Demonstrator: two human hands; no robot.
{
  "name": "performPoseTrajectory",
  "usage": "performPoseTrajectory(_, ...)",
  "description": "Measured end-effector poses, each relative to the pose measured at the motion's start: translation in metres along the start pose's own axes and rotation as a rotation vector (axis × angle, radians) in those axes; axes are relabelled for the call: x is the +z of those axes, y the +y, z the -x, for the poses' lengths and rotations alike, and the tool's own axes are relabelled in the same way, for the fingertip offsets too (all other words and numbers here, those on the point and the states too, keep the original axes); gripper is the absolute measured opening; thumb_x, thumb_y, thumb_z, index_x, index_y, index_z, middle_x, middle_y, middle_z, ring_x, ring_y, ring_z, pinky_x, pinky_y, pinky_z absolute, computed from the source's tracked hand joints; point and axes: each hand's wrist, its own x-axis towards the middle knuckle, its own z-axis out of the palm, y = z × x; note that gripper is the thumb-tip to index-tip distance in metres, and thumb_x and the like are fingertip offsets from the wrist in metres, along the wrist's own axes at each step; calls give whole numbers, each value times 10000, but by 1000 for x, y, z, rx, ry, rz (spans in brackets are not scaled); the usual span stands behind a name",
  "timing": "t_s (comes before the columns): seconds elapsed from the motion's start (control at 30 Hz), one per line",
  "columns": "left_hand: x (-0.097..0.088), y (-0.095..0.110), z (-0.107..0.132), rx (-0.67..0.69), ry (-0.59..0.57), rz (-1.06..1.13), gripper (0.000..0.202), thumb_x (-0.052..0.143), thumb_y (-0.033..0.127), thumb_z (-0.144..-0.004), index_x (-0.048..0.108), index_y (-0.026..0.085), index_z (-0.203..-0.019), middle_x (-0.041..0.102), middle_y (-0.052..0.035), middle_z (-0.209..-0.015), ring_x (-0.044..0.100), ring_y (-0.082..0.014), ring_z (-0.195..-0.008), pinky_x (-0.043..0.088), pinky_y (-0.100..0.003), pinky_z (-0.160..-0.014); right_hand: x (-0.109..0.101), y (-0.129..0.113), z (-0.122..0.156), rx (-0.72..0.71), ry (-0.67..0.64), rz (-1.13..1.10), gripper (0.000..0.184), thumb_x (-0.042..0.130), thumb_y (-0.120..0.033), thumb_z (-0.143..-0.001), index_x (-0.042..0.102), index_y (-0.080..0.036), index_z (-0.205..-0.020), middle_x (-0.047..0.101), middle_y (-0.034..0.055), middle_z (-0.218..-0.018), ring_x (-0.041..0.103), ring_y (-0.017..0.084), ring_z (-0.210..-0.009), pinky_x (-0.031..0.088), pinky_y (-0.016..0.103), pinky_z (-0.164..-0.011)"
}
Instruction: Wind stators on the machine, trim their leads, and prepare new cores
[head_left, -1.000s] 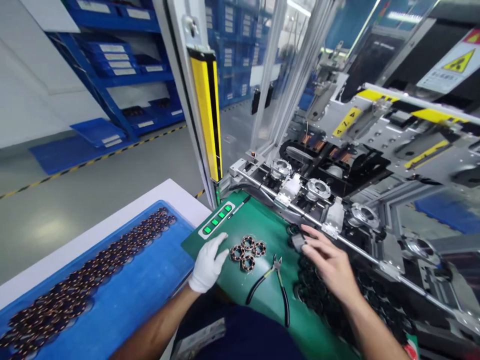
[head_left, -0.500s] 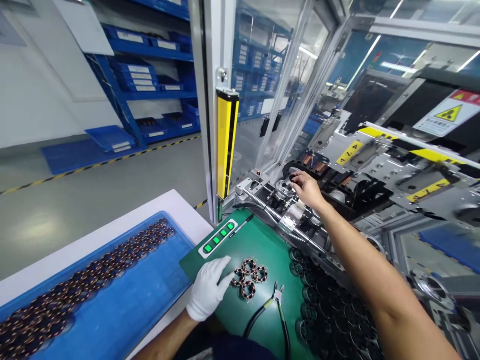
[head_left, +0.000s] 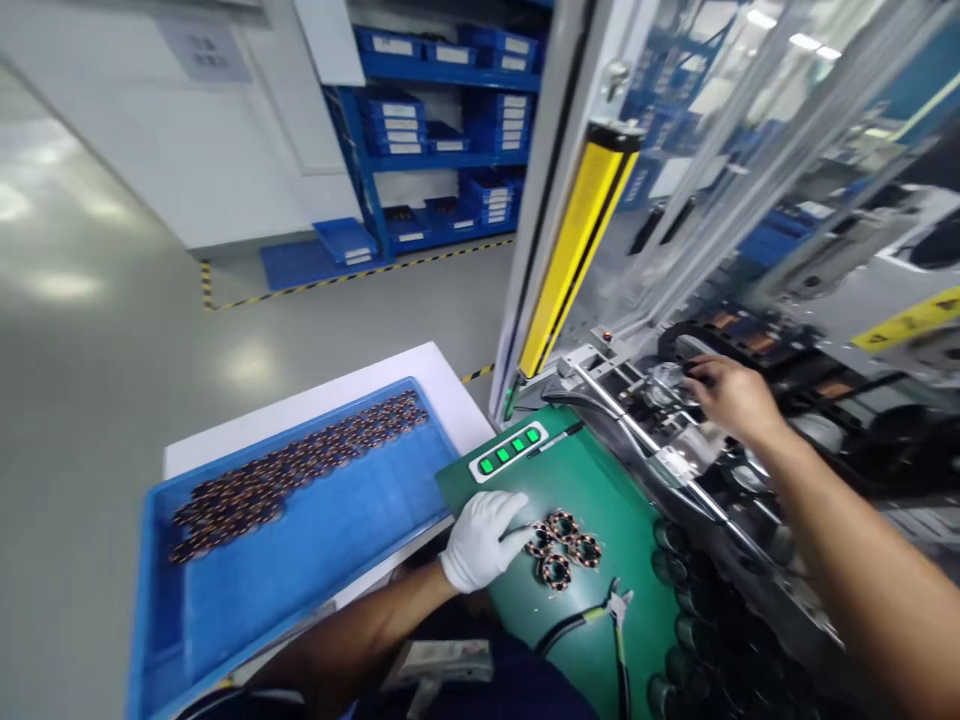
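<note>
The machine point(head_left: 825, 270) fills the right side, and the right hand point(head_left: 731, 395) reaches into it. Its fingers are curled over a round metal fixture point(head_left: 664, 385) at the machine's near left corner, and whether they grip anything cannot be told. A blue tray point(head_left: 322, 530) lies to the left on the white table, with a band of dark copper-wound coils point(head_left: 300, 470) along its far edge. The green mat point(head_left: 600, 500) sits between tray and machine. On its near left edge rests the gloved left hand point(head_left: 484, 540), loose and holding nothing, its fingertips touching three stators point(head_left: 562, 548). These are small dark rings wound with copper wire, clustered and touching. Cutters point(head_left: 600, 615) lie just beside them towards the near edge, and four green buttons point(head_left: 510, 452) glow at the far left corner. The shelf labels point(head_left: 442, 130) are too blurred to read. Compared with half a second ago, the view has swung left; both hands keep their places.
</note>
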Motion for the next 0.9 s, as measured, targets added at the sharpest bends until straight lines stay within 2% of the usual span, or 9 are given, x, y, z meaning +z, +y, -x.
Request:
performPoseTrajectory(0.13,1,2,0,-29,-23,8,375,520,485,-921,640,172,-1090,741,-114,-979,694,-239,-857,553,-396,-767,2,2,-4,-14,2,5,107,621,-221,-735,581,-238,-637,702,173,-949,672,360,-922,521,540,-858)
performPoseTrajectory(0.3,1,4,-2,-51,-38,26,389,508,500,-924,646,179,-1093,736,-120,-980,689,-236,-849,543,-400,-762,4,6,0,-59,6,2,182,557,-344,-788,539,-291,-615,688,141,-891,671,379,-908,534,556,-803)
performPoseTrajectory(0.53,2,3,-1,-46,-8,0,364,526,486,-920,655,183,-1072,743,-110,-963,696,-237,-843,549,-389,-759,7,2,1,-95,47,12,157,533,-324,-812,600,-250,-689,709,151,-922,692,360,-902,548,535,-832)
performPoseTrajectory(0.63,1,3,1,-31,7,-7,336,532,433,-928,650,179,-1114,743,-122,-987,700,-248,-872,557,-403,-782,6,-1,5,-92,37,36,177,537,-295,-828,670,-192,-772,722,174,-1011,688,363,-963,555,541,-861)
performPoseTrajectory(0.7,2,0,2,-18,8,-5,318,539,395,-929,644,192,-1149,743,-123,-1019,703,-257,-904,558,-418,-809,7,-3,13,-92,25,55,211,545,-279,-838,704,-146,-880,705,191,-1120,651,367,-1087,530,543,-947)
performPoseTrajectory(0.8,3,-6,2,3,6,5,304,558,354,-920,642,207,-1173,745,-116,-1054,706,-270,-937,559,-434,-833,12,-6,26,-89,8,76,303,566,-260,-845,695,-91,-1060,653,194,-1257,572,352,-1235,469,531,-1063)
performPoseTrajectory(0.9,5,-10,1,17,19,4,289,564,345,-914,652,206,-1152,752,-113,-1044,711,-279,-926,569,-440,-813,18,-9,32,-84,-3,77,345,594,-259,-841,680,-88,-1128,632,183,-1300,562,342,-1256,465,540,-1074)
